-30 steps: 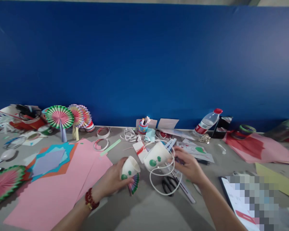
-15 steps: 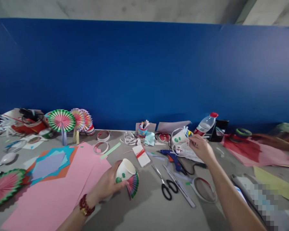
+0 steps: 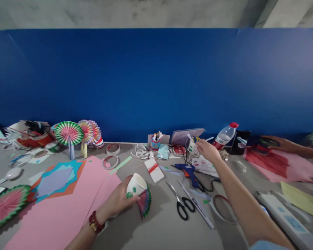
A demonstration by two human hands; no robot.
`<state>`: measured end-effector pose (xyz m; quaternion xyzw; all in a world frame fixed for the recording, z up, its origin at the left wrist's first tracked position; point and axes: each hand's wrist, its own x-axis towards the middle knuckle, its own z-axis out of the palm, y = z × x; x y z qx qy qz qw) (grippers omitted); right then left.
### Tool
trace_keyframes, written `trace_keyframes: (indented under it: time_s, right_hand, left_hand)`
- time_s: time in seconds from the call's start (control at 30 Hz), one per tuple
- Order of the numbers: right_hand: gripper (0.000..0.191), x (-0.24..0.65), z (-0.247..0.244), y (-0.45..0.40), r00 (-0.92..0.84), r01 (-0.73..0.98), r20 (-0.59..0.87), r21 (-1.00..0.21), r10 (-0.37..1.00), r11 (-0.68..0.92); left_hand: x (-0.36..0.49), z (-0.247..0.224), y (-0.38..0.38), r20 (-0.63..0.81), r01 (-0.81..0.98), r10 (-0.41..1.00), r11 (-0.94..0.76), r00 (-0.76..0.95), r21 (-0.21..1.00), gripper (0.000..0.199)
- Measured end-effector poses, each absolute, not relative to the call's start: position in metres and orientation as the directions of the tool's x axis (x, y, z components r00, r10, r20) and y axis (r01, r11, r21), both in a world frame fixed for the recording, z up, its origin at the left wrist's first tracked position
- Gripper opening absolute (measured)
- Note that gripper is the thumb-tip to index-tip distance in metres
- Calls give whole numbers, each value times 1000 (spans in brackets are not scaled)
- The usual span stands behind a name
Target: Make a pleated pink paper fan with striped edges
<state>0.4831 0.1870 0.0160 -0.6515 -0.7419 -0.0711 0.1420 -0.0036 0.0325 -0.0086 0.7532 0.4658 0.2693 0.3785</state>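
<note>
My left hand [image 3: 118,198] is wrapped round a white paper cup [image 3: 136,184] with green spots, its mouth tilted up and to the right. A small pleated paper fan [image 3: 145,201] in pink, purple and green sits against the cup's lower right side. At the back of the table my right hand [image 3: 209,151] has its fingers closed on a second spotted paper cup [image 3: 191,146] with white string about it; the hand hides part of this cup. Just below lie a blue glue gun [image 3: 187,171] and a white packet [image 3: 203,164].
Scissors [image 3: 182,205] and a craft knife [image 3: 198,206] lie between my arms. Pink paper sheets [image 3: 59,218] and upright paper fans [image 3: 69,133] are at left. A bottle [image 3: 225,136], a power strip [image 3: 284,215] and another person's hand [image 3: 284,143] are at right.
My right hand has moved back and left with the string-wrapped cup, which is now more hidden. The left hand keeps its cup in place. The other person's hand has shifted at right.
</note>
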Motion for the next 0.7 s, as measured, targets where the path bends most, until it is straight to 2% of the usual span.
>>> trace_keyframes:
  time_s: [0.27, 0.4, 0.47, 0.57, 0.63, 0.7]
  right_hand:
    - [55, 483, 21, 174, -100, 977, 295, -151, 950, 149]
    - [54, 485, 31, 155, -59, 982, 293, -153, 954, 108]
    - [51, 484, 36, 146, -29, 992, 347, -103, 938, 68]
    - [44, 466, 42, 125, -6, 995, 516, -78, 857, 54]
    - [38, 438, 44, 104, 15, 973, 589, -196, 808, 124]
    - [33, 396, 44, 77, -89, 874, 564, -351, 821, 335]
  left_hand:
    - [-2, -15, 32, 15, 475, 899, -246, 438, 845, 73]
    - [-2, -16, 32, 12, 451, 903, -226, 430, 864, 72]
    - [-2, -16, 31, 19, 434, 907, -220, 421, 874, 72]
    - [-3, -15, 30, 46, 392, 905, -229, 423, 891, 67]
    - [-2, -12, 27, 56, 371, 903, -230, 425, 900, 60]
    - [3, -8, 25, 59, 363, 903, -231, 426, 903, 59]
